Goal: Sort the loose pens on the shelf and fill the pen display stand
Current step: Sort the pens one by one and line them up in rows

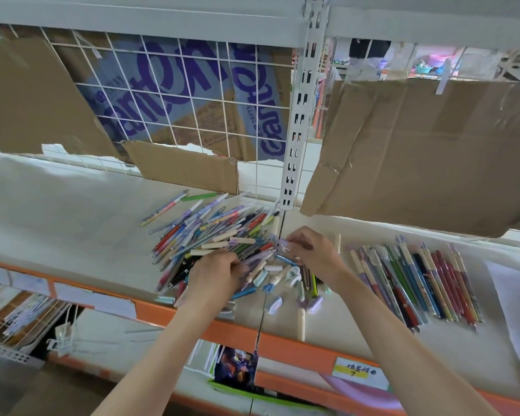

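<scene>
A jumbled pile of loose pens [210, 235] in many colours lies on the white shelf [72, 217]. To its right, a row of sorted pens [415, 280] lies side by side. My left hand [216, 276] rests on the near side of the pile, fingers curled round a pale lilac pen [258, 258]. My right hand [309, 250] is at the pile's right edge, its fingertips pinching a lilac cap [282, 244]. Loose caps and short pens [288, 283] lie between and below my hands. No display stand is in view.
The shelf has an orange front rail [297, 352] with a yellow label [354, 370]. Cardboard sheets [427, 151] hang on the white wire grid [174, 94] behind. A white upright post [300, 115] stands behind the pile. A lower shelf holds more stock.
</scene>
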A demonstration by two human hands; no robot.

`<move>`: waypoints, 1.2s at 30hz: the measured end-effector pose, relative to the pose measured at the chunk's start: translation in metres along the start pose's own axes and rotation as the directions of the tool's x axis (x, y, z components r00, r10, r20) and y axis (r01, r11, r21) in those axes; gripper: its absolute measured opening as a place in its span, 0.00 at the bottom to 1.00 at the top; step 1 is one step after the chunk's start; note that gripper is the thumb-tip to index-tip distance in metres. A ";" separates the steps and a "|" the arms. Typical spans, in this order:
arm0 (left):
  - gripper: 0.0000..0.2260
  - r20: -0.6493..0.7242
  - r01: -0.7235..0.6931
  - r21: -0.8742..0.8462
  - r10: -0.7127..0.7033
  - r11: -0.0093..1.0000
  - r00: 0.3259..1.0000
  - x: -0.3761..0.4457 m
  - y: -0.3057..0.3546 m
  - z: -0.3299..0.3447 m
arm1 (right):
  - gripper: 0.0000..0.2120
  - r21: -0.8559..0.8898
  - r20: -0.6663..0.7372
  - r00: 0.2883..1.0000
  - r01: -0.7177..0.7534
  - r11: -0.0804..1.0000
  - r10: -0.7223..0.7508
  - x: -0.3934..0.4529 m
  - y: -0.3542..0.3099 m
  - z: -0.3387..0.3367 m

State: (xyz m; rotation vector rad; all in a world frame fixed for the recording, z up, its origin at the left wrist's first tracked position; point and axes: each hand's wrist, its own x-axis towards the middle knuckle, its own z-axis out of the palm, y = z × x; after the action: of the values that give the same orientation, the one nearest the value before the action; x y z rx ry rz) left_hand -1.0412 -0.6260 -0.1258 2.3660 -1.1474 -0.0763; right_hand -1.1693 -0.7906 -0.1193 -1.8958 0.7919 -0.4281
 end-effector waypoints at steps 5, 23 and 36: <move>0.06 -0.139 -0.099 -0.092 0.085 0.991 0.987 -0.002 0.002 -0.009 | 0.10 0.293 0.021 1.000 -0.018 0.956 0.013 -0.006 -0.005 -0.009; 0.06 -0.120 -0.131 -0.198 0.108 0.971 0.987 -0.004 0.013 -0.013 | 0.08 0.446 0.036 0.999 0.006 0.895 -0.024 -0.010 -0.008 -0.015; 0.07 -0.251 -0.322 0.006 0.313 0.947 0.916 -0.003 0.027 -0.016 | 0.08 0.559 0.175 0.984 -0.113 0.822 0.016 -0.018 -0.014 -0.011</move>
State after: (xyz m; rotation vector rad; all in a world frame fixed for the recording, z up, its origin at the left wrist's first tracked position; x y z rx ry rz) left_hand -1.0583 -0.6308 -0.1004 2.0557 -1.3722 0.3022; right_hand -1.1841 -0.7814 -0.1012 -1.3177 0.5366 -0.4053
